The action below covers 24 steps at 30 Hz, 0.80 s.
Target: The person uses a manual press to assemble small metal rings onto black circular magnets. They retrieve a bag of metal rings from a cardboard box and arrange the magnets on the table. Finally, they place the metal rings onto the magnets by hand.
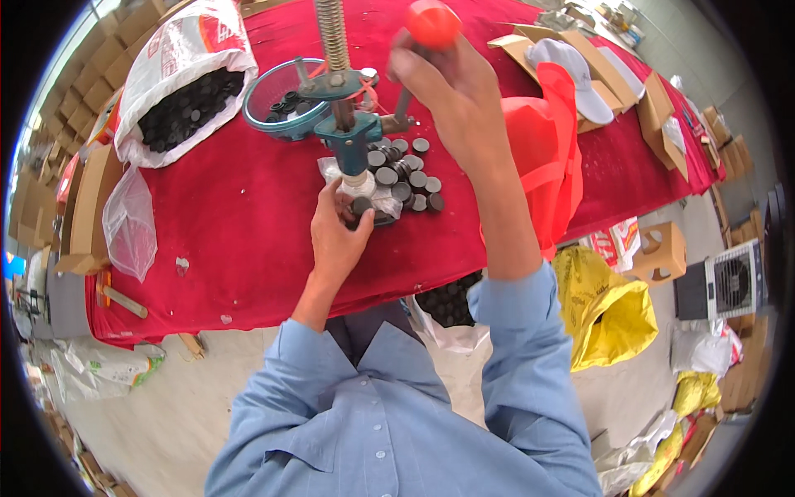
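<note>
A teal hand press (352,137) with a coiled spring stands on a red-covered table. My left hand (338,236) is at its foot, thumb and fingers closed around a small dark round cap (361,205) under the ram. My right hand (455,95) is raised to the right of the press and closed on its lever, just below the red ball knob (433,25); the fingers are slightly blurred. Beside the ram lies a pile of black and grey round caps (403,170). Crumpled clear plastic (385,201) lies around the press base.
Behind the press stands a teal plastic basin (255,124) holding dark caps. A white sack (178,50) spills black caps at the far left. To the right lie a red bag (530,137) and a grey cap (571,79). A yellow sack (609,323) stands below the table edge.
</note>
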### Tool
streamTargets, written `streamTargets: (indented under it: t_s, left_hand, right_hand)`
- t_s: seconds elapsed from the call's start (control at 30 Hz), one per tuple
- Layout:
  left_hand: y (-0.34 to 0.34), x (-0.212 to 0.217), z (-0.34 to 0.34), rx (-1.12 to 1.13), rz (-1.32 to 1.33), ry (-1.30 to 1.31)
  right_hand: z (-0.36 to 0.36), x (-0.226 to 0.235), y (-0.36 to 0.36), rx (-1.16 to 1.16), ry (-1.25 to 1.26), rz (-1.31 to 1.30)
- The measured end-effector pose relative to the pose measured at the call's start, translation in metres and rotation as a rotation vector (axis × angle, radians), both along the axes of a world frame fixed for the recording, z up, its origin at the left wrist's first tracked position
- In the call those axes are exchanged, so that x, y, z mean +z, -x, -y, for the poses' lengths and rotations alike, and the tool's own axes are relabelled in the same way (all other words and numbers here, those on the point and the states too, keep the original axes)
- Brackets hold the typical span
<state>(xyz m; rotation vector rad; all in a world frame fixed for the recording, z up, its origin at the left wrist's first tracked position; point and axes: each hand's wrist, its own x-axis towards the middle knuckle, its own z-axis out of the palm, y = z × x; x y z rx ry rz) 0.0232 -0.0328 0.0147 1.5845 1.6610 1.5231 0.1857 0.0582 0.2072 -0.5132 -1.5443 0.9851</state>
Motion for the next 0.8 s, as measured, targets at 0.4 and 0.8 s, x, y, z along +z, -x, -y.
streamTargets:
  t_s: [0.4, 0.8]
  left_hand:
    - [-0.044, -0.030, 0.032, -0.136, -0.354, -0.033]
    - [-0.059, -0.026, 0.043, -0.085, -0.391, 0.036]
  right_hand:
    - [-0.055, -0.139, -0.012, -0.211, 0.052, 0.139]
    - [-0.068, -0.198, -0.008, -0.073, -0.114, 0.889]
